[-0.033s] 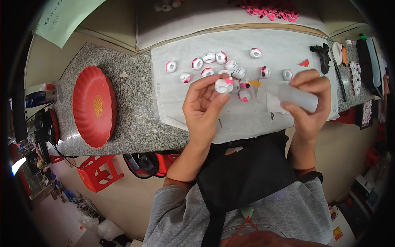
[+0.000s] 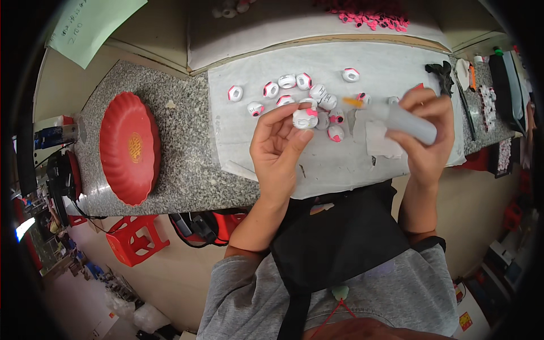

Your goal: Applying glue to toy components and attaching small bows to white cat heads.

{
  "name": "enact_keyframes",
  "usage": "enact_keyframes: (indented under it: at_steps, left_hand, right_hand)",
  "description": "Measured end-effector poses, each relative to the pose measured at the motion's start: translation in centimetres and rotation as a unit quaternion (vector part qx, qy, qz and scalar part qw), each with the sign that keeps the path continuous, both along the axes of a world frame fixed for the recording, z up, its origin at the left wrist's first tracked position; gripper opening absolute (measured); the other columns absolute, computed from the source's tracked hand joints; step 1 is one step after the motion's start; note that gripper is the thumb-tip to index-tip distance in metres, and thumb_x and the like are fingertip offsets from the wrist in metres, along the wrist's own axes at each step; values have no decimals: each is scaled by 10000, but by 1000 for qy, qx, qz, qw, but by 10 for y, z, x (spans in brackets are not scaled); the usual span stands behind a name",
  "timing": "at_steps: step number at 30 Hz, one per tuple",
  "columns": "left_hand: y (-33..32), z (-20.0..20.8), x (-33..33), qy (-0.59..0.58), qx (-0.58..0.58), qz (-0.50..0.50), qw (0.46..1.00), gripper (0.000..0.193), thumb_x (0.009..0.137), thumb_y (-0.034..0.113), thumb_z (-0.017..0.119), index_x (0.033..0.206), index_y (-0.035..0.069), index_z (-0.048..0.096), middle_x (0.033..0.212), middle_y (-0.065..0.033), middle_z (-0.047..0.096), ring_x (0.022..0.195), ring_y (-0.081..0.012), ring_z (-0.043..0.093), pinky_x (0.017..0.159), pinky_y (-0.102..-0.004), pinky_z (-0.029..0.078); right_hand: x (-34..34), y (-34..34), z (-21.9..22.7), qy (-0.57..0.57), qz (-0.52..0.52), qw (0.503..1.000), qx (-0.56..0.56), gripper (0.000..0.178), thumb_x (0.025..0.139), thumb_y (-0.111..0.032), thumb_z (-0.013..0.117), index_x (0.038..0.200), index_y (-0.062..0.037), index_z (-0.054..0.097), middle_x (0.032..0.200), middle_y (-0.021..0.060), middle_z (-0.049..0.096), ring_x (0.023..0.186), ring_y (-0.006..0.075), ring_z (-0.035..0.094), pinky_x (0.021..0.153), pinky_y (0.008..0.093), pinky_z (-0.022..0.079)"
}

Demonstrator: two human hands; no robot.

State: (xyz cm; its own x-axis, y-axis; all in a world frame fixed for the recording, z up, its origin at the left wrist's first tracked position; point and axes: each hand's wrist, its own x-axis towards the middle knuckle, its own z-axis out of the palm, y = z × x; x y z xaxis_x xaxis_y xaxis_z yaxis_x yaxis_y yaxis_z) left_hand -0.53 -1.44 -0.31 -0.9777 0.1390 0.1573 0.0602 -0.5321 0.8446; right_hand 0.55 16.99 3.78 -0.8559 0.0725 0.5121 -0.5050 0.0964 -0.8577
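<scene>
My left hand point(image 2: 277, 150) is raised over the counter and pinches a small white round piece with a pink patch point(image 2: 305, 118) at its fingertips. My right hand point(image 2: 428, 141) grips a pale grey glue tube point(image 2: 405, 122), whose orange nozzle point(image 2: 354, 102) points left toward that piece, a short gap away. Behind both hands, several similar white-and-pink round pieces point(image 2: 286, 85) lie scattered on a white cloth point(image 2: 391, 68). One more of them point(image 2: 351, 74) sits apart, farther back.
A red scalloped plate point(image 2: 129, 148) rests on the grey granite counter point(image 2: 181, 164) at the left. A crumpled white tissue point(image 2: 378, 143) lies under my right hand. Black tools point(image 2: 440, 72) are at the right, a heap of pink parts point(image 2: 371, 17) at the back, a red stool point(image 2: 136, 238) below.
</scene>
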Motion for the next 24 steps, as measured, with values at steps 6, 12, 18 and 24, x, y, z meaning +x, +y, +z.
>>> enact_keyframes:
  at_steps: [6,12,18,24]
  left_hand:
    - [-5,0,3,-24,31,13,999,328,704,-71,520,1011,-13,418,1020,-144,482,937,-157,472,771,-232,385]
    - [0,3,2,-34,30,3,999,318,709,-67,517,1007,-9,424,1011,-133,488,929,-150,475,773,-231,386]
    - [0,0,3,-44,14,8,999,315,710,-23,536,1006,-4,433,1005,-142,486,940,-190,478,782,-322,413]
    - [-1,2,3,-38,19,9,999,316,711,-30,529,1010,-9,429,997,-135,488,941,-199,480,790,-345,421]
  right_hand:
    - [-73,14,6,-219,33,971,89,170,684,-9,499,842,-18,436,751,40,466,692,113,523,502,226,415]
    - [-179,16,-32,-31,-136,844,518,262,692,-85,544,947,-48,499,827,126,538,677,277,525,600,315,422]
    - [-203,12,-42,108,-87,804,578,240,673,-75,539,911,-54,522,845,149,532,744,296,517,643,354,420]
    - [-131,2,-2,-77,-37,937,339,103,705,-102,558,792,-47,550,724,60,552,633,146,518,557,260,396]
